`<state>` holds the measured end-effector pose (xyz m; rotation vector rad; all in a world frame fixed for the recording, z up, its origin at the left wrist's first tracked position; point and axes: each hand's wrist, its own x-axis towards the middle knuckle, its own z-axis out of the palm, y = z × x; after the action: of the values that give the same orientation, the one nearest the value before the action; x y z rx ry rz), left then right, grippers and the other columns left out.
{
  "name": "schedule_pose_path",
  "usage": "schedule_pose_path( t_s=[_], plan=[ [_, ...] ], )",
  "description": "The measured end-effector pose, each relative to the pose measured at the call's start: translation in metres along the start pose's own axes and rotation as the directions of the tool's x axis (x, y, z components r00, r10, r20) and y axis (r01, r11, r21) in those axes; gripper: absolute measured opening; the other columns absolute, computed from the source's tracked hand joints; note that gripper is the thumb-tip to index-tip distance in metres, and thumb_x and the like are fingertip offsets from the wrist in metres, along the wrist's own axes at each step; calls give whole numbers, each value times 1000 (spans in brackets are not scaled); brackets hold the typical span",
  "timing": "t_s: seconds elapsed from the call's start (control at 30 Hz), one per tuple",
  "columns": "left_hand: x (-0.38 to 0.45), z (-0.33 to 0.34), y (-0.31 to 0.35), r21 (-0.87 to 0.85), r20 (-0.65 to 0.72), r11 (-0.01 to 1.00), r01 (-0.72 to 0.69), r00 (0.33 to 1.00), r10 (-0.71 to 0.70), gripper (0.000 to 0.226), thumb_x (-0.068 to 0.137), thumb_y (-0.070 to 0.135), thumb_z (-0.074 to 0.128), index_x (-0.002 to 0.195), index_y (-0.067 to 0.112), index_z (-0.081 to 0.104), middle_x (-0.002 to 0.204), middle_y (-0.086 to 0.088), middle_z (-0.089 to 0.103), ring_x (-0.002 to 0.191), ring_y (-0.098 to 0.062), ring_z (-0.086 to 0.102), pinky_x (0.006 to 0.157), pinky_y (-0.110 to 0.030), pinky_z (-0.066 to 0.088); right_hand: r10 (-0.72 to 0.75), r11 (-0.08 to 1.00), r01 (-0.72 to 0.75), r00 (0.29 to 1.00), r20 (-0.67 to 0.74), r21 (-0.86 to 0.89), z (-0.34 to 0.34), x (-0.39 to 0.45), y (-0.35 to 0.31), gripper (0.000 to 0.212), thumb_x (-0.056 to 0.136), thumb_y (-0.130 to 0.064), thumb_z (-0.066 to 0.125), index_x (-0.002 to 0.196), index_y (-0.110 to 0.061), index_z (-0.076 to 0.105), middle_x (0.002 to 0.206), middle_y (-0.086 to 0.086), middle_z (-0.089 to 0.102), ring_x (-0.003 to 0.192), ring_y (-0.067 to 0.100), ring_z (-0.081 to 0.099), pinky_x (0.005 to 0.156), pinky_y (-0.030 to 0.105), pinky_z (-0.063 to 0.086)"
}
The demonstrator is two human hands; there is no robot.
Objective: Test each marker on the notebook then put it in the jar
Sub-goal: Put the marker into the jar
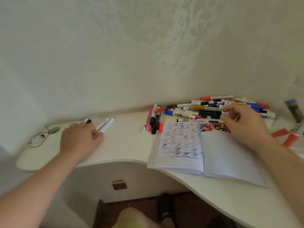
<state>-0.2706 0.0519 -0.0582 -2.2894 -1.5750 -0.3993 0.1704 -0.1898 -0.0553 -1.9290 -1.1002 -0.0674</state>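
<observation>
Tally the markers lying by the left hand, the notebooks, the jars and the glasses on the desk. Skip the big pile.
Markers by the left hand: 3
Notebook: 1
Jar: 1
Glasses: 1
Total: 6
</observation>
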Motion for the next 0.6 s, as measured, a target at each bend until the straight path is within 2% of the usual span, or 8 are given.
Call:
schedule_pose_path(
  t_s=[0.1, 0.17, 0.23, 0.33, 0.4, 0.47, 0.53, 0.6],
  plan=[
    [4, 4, -7, -12, 16, 995, 96, 995, -95, 22, 84, 46, 56, 78, 27, 65, 90, -1, 65, 81, -31, 55, 68, -37, 43, 8, 992, -8, 1000, 0, -122, 1, 4, 8, 24, 91, -14, 71, 114, -19, 76, 92, 0, 63, 84, 25, 58, 81, 32, 42],
    [6, 3, -6, -93, 49, 986, 139, 990, -135, 16, 85, 40, 57, 84, 25, 60, 95, -4, 64, 84, -33, 58, 72, -38, 48, 18, 974, -14, 1000, 17, -227, 0, 8, 15, 27, 91, -15, 70, 116, -17, 77, 98, 4, 61, 95, 29, 60, 89, 37, 47],
    [7, 3, -5, -149, 73, 976, 159, 986, -150, 11, 86, 34, 59, 91, 25, 55, 97, -4, 61, 86, -33, 56, 74, -40, 46, 32, 950, -17, 999, 43, -312, 0, 11, 20, 23, 93, -22, 70, 113, -19, 79, 100, 7, 61, 102, 34, 61, 95, 42, 49],
    [12, 1, 6, -155, 33, 979, 135, 991, -132, 22, 83, 28, 66, 104, 25, 60, 104, -8, 61, 99, -38, 55, 83, -44, 45, 75, 916, -25, 991, 108, -401, 5, 15, 23, 20, 95, -37, 67, 108, -28, 79, 98, 6, 56, 107, 39, 59, 95, 43, 46],
    [17, -2, 25, -180, 10, 981, 78, 997, -78, 31, 82, 28, 69, 112, 26, 63, 106, -8, 59, 106, -39, 53, 93, -46, 44, 152, 885, -62, 976, 159, -461, 9, 17, 25, 24, 96, -49, 61, 113, -38, 74, 105, 4, 51, 116, 41, 54, 97, 46, 44],
    [24, -9, 53, -226, -41, 973, -37, 999, 28, 32, 84, 30, 71, 115, 28, 64, 106, -5, 58, 106, -36, 52, 97, -48, 43, 214, 859, -92, 959, 188, -504, 12, 19, 25, 32, 96, -56, 54, 121, -43, 69, 119, 9, 53, 124, 41, 49, 99, 49, 44],
    [32, -20, 90, -307, -152, 933, -187, 978, 146, 28, 84, 29, 71, 112, 28, 66, 104, -3, 59, 104, -36, 53, 95, -48, 44, 261, 842, -122, 944, 199, -526, 12, 20, 23, 34, 98, -58, 51, 126, -44, 65, 128, 13, 51, 128, 42, 45, 103, 49, 44],
    [41, -28, 132, -398, -271, 852, -340, 931, 245, 22, 82, 29, 68, 104, 27, 70, 99, 0, 59, 98, -33, 55, 89, -45, 45, 271, 844, -138, 943, 191, -518, 12, 20, 20, 32, 102, -53, 53, 127, -39, 65, 132, 15, 48, 127, 41, 44, 104, 47, 44]
  ],
)
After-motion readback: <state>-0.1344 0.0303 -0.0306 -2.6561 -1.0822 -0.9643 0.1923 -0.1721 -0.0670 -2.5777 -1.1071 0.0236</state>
